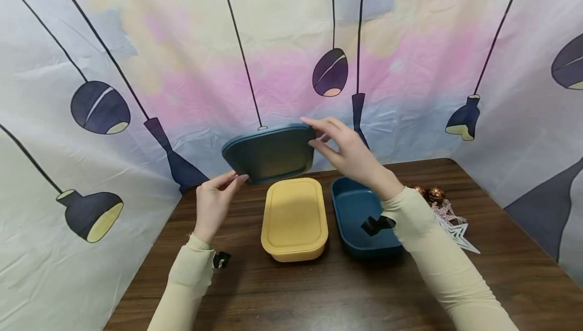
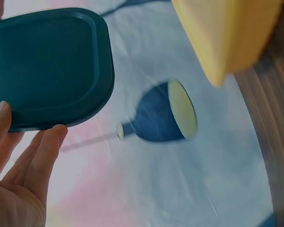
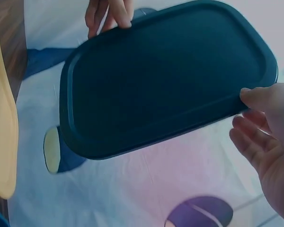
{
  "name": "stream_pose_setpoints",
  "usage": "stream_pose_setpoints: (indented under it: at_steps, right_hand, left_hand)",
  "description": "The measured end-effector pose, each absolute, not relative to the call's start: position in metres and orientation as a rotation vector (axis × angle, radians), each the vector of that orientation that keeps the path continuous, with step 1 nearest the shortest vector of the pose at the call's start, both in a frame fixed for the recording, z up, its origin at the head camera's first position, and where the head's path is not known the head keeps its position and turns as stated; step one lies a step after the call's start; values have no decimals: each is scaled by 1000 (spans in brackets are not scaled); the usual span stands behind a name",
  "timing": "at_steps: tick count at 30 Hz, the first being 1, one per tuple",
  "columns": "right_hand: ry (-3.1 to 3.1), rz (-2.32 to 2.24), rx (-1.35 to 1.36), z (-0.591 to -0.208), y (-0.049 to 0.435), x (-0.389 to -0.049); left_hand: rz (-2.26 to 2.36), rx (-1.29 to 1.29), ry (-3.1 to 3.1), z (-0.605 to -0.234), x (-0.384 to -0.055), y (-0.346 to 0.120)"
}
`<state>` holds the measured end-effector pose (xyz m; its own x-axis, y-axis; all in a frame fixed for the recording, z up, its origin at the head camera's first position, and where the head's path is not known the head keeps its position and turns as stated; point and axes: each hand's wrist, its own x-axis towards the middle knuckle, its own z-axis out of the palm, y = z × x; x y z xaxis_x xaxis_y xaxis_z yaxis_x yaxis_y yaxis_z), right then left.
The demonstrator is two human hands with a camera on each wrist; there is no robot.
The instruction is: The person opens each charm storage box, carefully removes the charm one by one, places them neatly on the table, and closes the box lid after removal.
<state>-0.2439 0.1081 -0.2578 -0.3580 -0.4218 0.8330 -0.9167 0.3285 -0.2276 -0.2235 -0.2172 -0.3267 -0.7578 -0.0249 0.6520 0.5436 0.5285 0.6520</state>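
A dark blue-green lid [image 1: 271, 154] with rounded corners is held up, tilted, above the back of the table. My left hand [image 1: 215, 204] pinches its lower left edge between thumb and fingers. At the upper right corner my right hand [image 1: 348, 151] grips the rim, thumb on the near face. The right wrist view shows the lid [image 3: 165, 80] nearly whole, with a hand on either side. Below it stands a yellow box [image 1: 295, 217] with its lid on. To the right is an uncovered blue box [image 1: 352, 219], partly hidden by my right forearm.
Beyond my right sleeve lie copper-coloured balls [image 1: 435, 194] and a white star ornament [image 1: 459, 235] on the brown wooden table [image 1: 282, 295]. A cloth backdrop [image 1: 282, 42] printed with hanging lamps rises behind the table's far edge.
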Motion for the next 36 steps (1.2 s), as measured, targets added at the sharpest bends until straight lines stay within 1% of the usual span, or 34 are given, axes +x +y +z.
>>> stream_pose_setpoints:
  at_steps: [7, 14, 23, 29, 36]
  right_hand:
    - [-2081, 1047, 992, -255, 145, -245]
    - [-2162, 1072, 819, -248, 172, -245]
    - [-2328, 1020, 603, -243, 196, -250]
    - [-2452, 1005, 468, -249, 208, -255]
    - [-2620, 967, 347, -267, 224, -264]
  left_hand:
    - [-1443, -560, -2172, -322, -228, -185]
    - [-1488, -646, -2264, -318, -230, -151]
    - [-1529, -753, -2391, -315, -235, -115]
    - [-1549, -743, -2473, -321, -237, -94]
    - [-1527, -731, -2633, -331, -241, -74]
